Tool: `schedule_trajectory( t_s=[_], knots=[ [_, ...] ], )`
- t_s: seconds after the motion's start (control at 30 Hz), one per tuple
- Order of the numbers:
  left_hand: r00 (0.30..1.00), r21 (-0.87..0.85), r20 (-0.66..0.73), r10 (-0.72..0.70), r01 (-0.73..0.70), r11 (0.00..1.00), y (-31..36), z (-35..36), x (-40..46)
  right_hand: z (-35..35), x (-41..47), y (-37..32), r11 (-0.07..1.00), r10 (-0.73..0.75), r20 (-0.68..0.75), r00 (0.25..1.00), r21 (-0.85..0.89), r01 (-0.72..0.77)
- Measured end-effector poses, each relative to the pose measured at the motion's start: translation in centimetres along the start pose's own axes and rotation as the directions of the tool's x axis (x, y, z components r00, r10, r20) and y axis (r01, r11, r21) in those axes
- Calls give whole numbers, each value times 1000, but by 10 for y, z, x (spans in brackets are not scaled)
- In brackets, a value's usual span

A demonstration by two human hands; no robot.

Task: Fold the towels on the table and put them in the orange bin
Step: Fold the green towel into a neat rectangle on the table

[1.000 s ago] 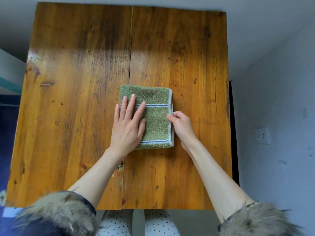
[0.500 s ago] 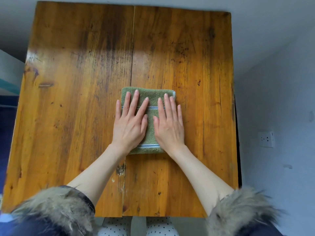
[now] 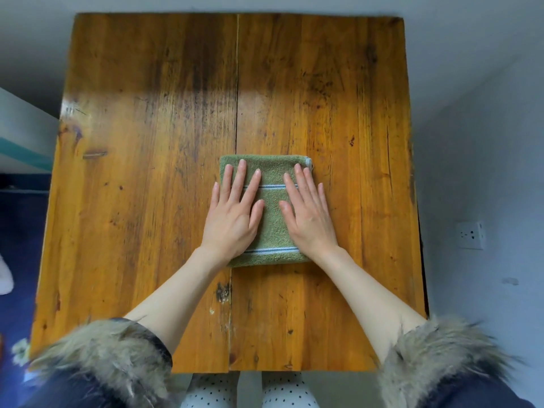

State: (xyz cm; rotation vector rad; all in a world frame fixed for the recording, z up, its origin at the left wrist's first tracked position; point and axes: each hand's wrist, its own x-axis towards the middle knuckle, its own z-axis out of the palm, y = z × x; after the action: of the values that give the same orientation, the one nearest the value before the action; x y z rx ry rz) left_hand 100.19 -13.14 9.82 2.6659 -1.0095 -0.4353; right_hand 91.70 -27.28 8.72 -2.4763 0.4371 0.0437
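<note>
Right hand (image 3: 309,213) has gone from pinching the towel's edge to lying flat on it beside the left hand (image 3: 232,213). Each grip spread, fingers straight, holding nothing. Folded green towel (image 3: 272,228) lies under both palms on the counter (image 3: 147,172); likely pressing to set the crease. Orange bin not visible.

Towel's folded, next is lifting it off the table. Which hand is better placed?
Marginally the left hand: its little finger overhangs the left edge of the folded green striped towel, so it could probably curl under. The right hand lies flat nearer the loose hemmed edges. Orange bin not in view.
</note>
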Motion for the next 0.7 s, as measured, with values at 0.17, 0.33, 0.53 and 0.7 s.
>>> schedule_trajectory(
  t_s=[0.17,0.33,0.53,0.7],
  knots=[
    [945,-252,-133,-300,260,932,-9,-21,-12,-20,-15,-2,876,402,-221,889,377,-302],
    [855,-490,120,-505,493,719,-16,-31,1,-28,-5,-7,699,646,99,757,320,-639],
    [791,-525,313,-526,605,598,-22,-33,3,-28,7,-11,611,701,218,680,308,-729],
    [773,-586,445,-452,633,506,-25,-36,4,-29,15,-9,563,692,306,654,339,-754]
  ],
)
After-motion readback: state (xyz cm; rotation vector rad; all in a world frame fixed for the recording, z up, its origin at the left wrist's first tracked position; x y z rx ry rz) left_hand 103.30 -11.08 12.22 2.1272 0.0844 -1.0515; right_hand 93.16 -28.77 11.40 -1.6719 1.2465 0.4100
